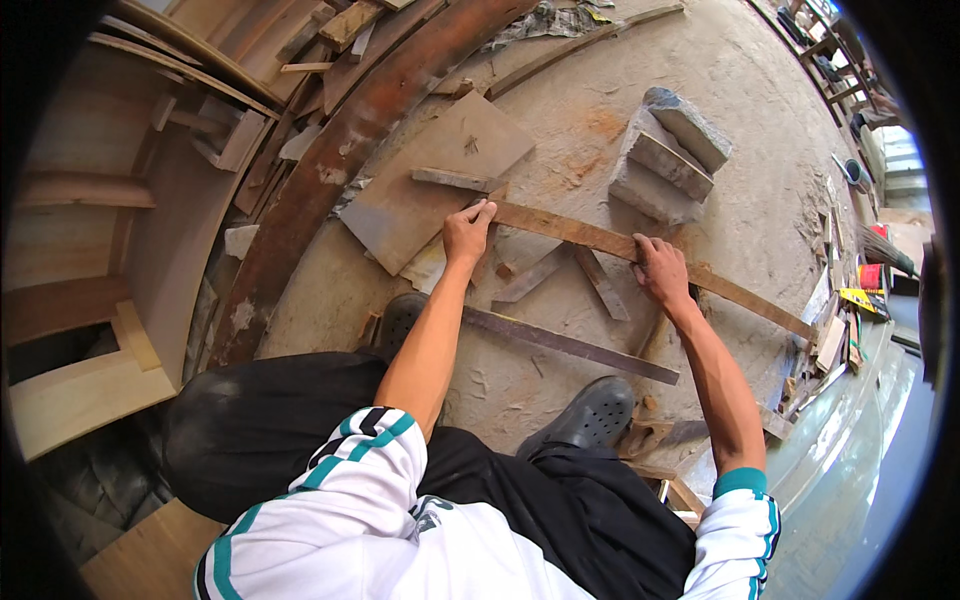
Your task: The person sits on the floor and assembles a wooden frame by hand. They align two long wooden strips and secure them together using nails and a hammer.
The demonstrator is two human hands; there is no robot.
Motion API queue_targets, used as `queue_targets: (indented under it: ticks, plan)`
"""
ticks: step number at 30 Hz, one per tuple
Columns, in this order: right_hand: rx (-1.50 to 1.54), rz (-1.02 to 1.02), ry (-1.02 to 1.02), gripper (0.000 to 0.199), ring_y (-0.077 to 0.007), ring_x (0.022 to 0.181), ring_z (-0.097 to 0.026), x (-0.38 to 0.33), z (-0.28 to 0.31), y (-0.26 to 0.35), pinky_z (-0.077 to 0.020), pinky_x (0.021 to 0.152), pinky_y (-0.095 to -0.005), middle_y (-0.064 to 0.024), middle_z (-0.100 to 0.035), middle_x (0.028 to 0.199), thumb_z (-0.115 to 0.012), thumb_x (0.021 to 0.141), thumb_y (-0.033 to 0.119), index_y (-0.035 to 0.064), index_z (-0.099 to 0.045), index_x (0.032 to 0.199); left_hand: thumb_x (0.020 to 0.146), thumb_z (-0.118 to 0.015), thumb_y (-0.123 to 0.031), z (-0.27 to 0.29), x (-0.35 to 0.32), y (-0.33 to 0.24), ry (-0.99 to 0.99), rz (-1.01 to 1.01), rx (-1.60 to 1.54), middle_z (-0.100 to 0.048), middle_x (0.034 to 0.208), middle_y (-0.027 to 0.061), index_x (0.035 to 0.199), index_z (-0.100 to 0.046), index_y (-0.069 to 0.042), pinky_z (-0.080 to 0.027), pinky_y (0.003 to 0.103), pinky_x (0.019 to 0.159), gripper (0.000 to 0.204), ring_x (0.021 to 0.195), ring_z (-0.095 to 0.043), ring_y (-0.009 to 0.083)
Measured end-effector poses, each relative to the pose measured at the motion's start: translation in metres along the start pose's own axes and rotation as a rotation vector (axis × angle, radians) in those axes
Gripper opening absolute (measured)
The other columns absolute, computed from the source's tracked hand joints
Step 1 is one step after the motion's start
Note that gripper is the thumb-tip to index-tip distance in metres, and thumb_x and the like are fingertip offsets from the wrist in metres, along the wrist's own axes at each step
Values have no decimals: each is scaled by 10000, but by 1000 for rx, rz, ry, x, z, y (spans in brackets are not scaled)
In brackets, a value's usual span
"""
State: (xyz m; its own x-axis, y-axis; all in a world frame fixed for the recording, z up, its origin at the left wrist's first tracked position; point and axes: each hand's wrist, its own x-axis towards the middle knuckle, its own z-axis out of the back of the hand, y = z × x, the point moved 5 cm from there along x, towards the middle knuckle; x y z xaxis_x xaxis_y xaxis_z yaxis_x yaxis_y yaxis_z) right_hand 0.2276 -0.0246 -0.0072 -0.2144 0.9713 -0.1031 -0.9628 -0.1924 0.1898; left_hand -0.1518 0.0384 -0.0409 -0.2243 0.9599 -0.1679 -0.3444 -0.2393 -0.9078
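A long, narrow wooden strip (575, 231) runs across in front of me, slanting down to the right. At its left end, my left hand (466, 235) pinches it between thumb and fingers. My right hand (660, 268) grips the same strip near its middle, fingers over the far edge. Beneath the left end lie a short wood block (452, 179) and a square board (430, 205) with several nails (471, 145) on it. Short wood offcuts (601, 283) lie under the strip, and a dark batten (570, 346) rests on the ground nearer my feet.
Broken concrete blocks (670, 160) stand beyond the strip. A rusty brown beam (350, 140) curves along the left beside a wooden cabinet (80, 230). To the right are scrap wood, a handsaw (864, 303), a broom (886, 250) and glass sheets (830, 450). My grey clogs (590, 415) are close below.
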Motion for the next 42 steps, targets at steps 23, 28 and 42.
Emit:
queue_targets:
  ticks: [23,28,42]
  plan:
    - [-234,-161,170,365,-321,1151,-620,-1,62,-12,-493,910,-477,-118,-663,1148,-665,884,222,126,-609,1232,1049,-456,-449,-19,-22,-17,-155,23,325,-704,1218,209,1297,-680,-46,-517,494,937,523,1115,-661,412]
    - [-245,-148,229,314,-307,1159,-632,20,59,10,-502,917,-477,-124,-683,1142,-639,890,229,128,-643,1187,988,-483,-396,-12,-8,-21,70,64,484,-672,1280,231,1375,-611,-49,-502,518,975,536,1155,-641,432]
    - [-293,48,258,278,-308,1049,-672,14,28,32,-512,862,-462,-120,-682,1104,-619,881,191,107,-611,1146,895,-607,-54,-13,-23,-34,136,-144,644,-606,1353,191,1459,-463,-30,-507,504,991,583,1216,-606,400]
